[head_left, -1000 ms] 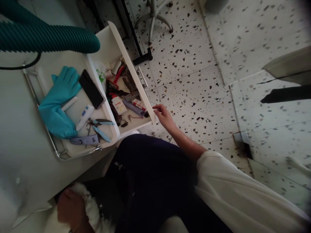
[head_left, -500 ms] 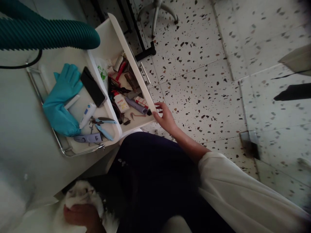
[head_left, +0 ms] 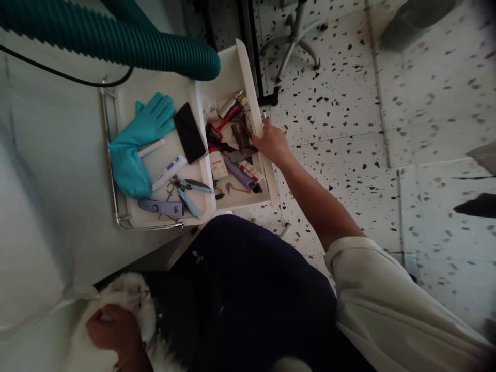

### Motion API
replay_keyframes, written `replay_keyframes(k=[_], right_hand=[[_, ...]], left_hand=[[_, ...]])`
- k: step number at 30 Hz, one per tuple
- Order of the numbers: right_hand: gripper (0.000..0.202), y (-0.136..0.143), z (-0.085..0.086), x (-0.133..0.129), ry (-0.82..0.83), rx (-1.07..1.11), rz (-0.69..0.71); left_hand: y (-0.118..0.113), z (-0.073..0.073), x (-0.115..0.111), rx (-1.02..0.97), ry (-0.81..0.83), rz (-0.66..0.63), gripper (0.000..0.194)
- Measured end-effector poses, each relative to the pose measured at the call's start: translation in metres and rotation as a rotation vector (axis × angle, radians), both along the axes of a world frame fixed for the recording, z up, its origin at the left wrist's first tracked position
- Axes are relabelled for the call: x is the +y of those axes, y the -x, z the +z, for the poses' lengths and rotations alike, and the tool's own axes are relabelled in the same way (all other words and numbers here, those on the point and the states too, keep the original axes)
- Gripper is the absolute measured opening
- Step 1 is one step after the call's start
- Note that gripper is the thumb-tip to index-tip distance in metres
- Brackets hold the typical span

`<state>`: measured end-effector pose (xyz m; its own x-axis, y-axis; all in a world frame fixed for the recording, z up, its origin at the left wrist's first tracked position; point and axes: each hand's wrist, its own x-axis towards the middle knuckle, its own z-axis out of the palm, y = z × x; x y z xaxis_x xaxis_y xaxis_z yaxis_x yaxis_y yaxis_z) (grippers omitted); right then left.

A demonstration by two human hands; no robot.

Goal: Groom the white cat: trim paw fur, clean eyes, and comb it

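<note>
My right hand point(head_left: 271, 140) grips the front panel of a white drawer point(head_left: 267, 181) near its metal handle, thumb over the top edge. Inside the pulled-out drawer lie a red-handled tool point(head_left: 228, 119), a white bottle point(head_left: 218, 165), a purple clipper point(head_left: 240, 174), a red-and-white tube point(head_left: 251, 170) and other grooming tools. Low on the left, my left hand point(head_left: 114, 328) is curled on a white fluffy animal point(head_left: 129, 289), just behind its head; its fingertips are sunk in the fur or hidden.
Atop the cart tray point(head_left: 207, 206) lie a turquoise glove point(head_left: 135, 144), a black phone point(head_left: 189, 133), a white pen-shaped device point(head_left: 169, 173), blue-handled nail clippers point(head_left: 189, 196) and a purple trimmer point(head_left: 160, 207). A green ribbed hose point(head_left: 155, 49) hangs over the tray. Chair legs point(head_left: 296, 41) stand beyond.
My right hand has moved from the drawer's near corner up to the handle area. Less of the drawer's contents shows beside the tray. The camera view has shifted; my left hand's fingers are more curled.
</note>
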<state>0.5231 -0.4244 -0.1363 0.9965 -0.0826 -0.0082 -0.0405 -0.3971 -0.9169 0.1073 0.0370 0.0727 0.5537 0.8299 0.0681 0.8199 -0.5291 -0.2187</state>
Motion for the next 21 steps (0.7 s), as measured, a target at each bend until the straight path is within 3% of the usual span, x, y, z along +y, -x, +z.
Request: replay_keyframes(k=[3,7,12,16,21], right_hand=[[0.058,-0.007,0.020,0.009,0.088,0.135,-0.031],[0.052,0.004,0.066,0.019,0.376,0.314,0.012],[0.052,0.012,0.100,0.018,0.630,0.357,0.046],[0.052,0.011,0.100,0.005,0.674,0.360,0.029],[0.047,0.014,0.073,-0.013,0.672,0.261,-0.002]], left_hand=[[-0.004,-0.001,0.005,-0.057,-0.118,0.076,0.060],[-0.006,-0.002,0.012,-0.087,-0.152,0.010,0.031],[-0.007,-0.004,0.017,-0.242,-0.142,0.005,0.025],[-0.008,-0.006,0.017,-0.276,-0.140,-0.003,0.025],[-0.011,-0.006,0.015,-0.290,-0.103,-0.011,0.029]])
